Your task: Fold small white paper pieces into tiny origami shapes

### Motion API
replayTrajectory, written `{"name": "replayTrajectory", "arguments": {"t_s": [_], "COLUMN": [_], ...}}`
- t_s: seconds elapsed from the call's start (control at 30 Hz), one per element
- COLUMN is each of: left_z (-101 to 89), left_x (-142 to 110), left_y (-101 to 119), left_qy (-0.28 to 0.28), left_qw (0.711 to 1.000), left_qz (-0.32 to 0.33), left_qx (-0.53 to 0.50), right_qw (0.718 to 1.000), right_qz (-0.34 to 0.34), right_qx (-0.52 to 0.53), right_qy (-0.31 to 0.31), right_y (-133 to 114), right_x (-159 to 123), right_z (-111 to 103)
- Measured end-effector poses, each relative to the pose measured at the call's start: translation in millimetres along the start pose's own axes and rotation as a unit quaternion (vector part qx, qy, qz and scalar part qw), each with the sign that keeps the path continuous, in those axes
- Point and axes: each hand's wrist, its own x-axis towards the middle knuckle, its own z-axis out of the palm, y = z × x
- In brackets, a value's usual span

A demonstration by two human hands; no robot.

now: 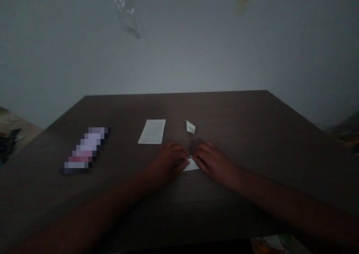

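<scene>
A small white piece of paper (191,165) lies on the dark table between my two hands, partly covered by the fingers. My left hand (173,160) is closed on its left side, thumb low and fingers curled over the top. From the right, my right hand (211,158) grips the same paper, with its fingertips almost meeting those of the left. Just beyond the hands stands a small folded paper piece (190,127). A stack of printed paper sheets (153,132) sits behind my left hand.
A phone (85,149) with a lit, blurred-out screen lies at the left of the brown table (232,112). Behind the table rises a pale wall (202,56) with clear tape (126,11) on it. Colourful items (272,244) show below the front edge.
</scene>
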Motion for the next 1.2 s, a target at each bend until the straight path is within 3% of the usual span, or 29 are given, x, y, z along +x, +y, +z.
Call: {"name": "replayTrajectory", "arguments": {"t_s": [0.17,0.3,0.43,0.73,1.03,1.2], "left_z": [1.3,1.6,3.4,2.5,-13.2,-29.8], "left_x": [3,5,4,6,-1,-3], "left_y": [-4,-4,-7,-12,-33,-31], "left_qy": [0.006,0.014,0.024,-0.004,-0.043,-0.054], "left_qw": [0.999,0.998,0.998,0.997,0.999,0.996], "left_qz": [-0.035,-0.067,-0.062,-0.074,0.015,0.060], "left_qx": [0.015,0.010,0.011,-0.010,-0.028,-0.034], "right_qw": [0.999,0.998,0.998,0.997,0.996,0.996], "right_qz": [0.021,-0.022,-0.064,-0.025,-0.010,-0.004], "right_qx": [0.016,0.003,-0.020,-0.045,-0.023,-0.004], "right_qy": [0.031,0.055,0.020,-0.059,-0.083,-0.087], "right_y": [-6,-18,-32,-36,-33,-30], "right_x": [-1,-4,-11,-17,-14,-16], "right_z": [-7,-12,-9,-6,-13,-11]}}
